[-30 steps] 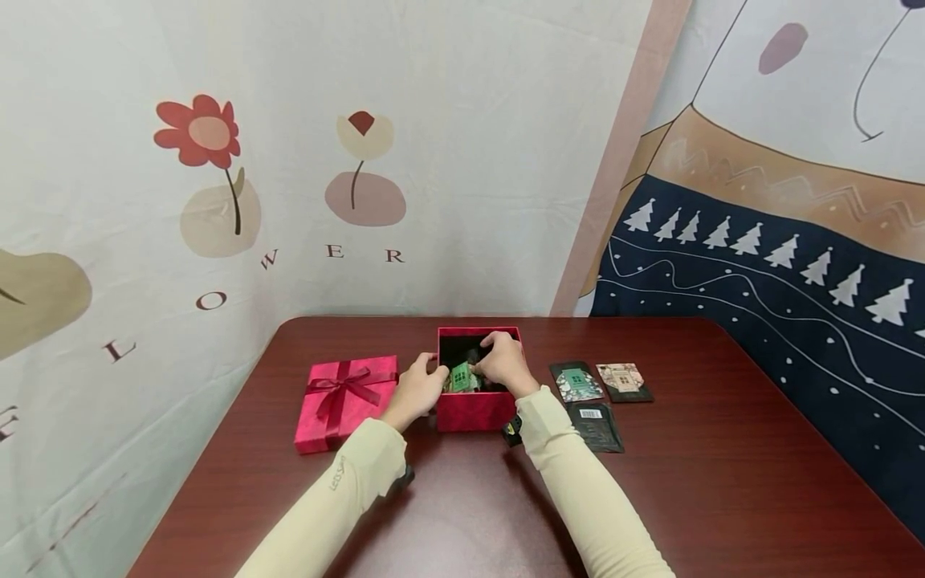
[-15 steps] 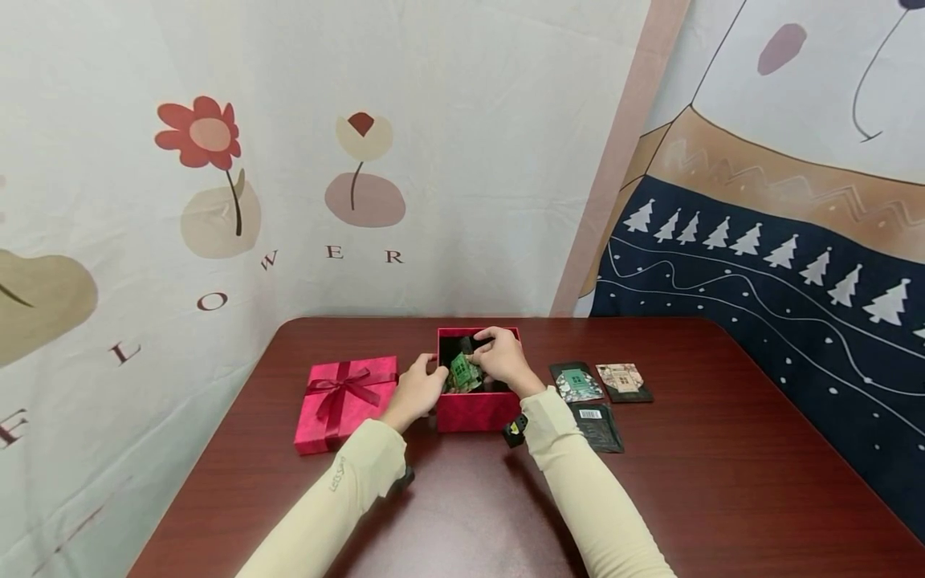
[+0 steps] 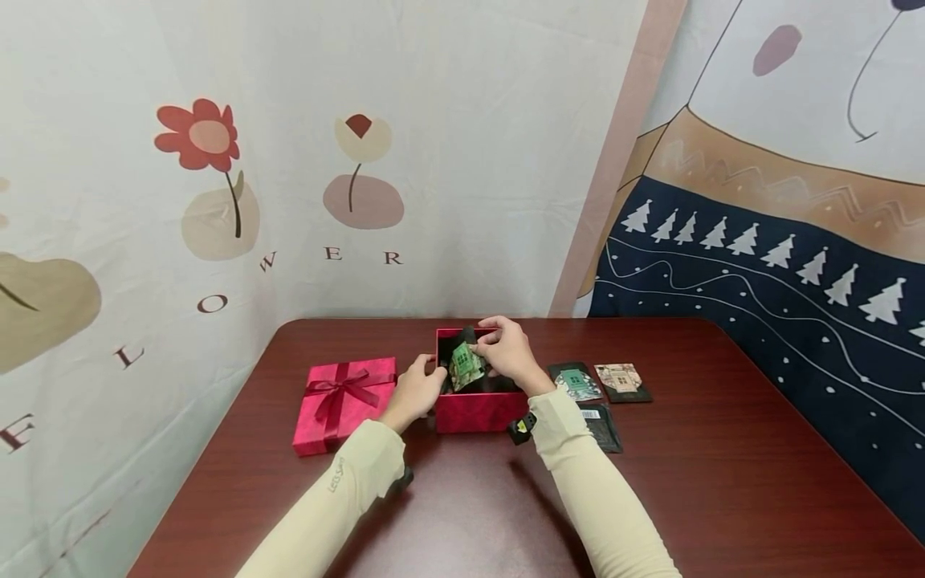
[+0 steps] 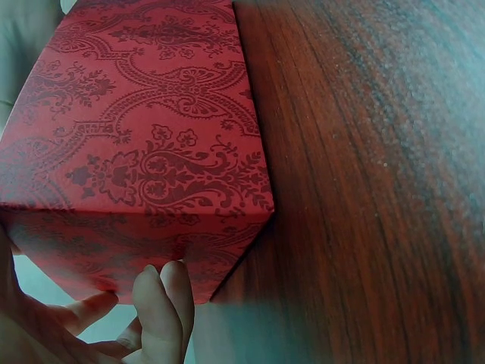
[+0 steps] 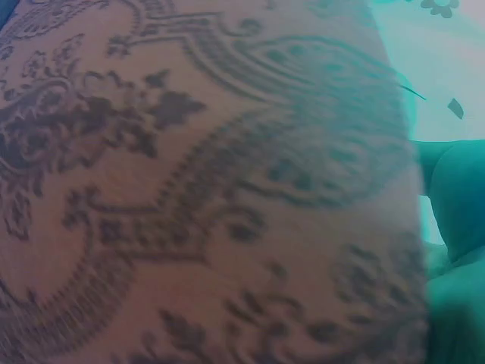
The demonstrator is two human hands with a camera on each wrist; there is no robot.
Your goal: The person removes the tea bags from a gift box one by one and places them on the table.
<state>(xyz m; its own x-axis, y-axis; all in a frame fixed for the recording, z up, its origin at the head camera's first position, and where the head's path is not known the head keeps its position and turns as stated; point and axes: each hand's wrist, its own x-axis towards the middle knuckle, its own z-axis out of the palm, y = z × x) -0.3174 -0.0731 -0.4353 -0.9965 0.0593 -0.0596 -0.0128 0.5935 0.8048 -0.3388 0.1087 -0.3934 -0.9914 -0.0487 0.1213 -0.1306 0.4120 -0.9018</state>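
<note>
A red patterned gift box [image 3: 478, 413] stands uncovered on the table in the head view, its inside dark. My left hand [image 3: 417, 390] grips its left wall, thumb at the rim and fingers outside; in the left wrist view these fingers [image 4: 157, 311] touch the box's side. Over the opening, my right hand [image 3: 510, 355] pinches a small dark packet [image 3: 466, 365] with a green label, which is tilted. What else lies in the box is too dark to tell. The box's patterned wall [image 5: 227, 182] fills most of the right wrist view.
Left of the box lies its red lid [image 3: 345, 405] with a dark red bow. On the right are a green-labelled packet [image 3: 576, 380], a beige-labelled packet [image 3: 625, 382] and a black packet [image 3: 603, 428] with a barcode, partly behind the right sleeve. A curtain hangs behind the table [image 3: 723, 482].
My right hand has risen slightly towards the back of the box, lifting and tilting the green-labelled packet. The left hand has kept its place on the box.
</note>
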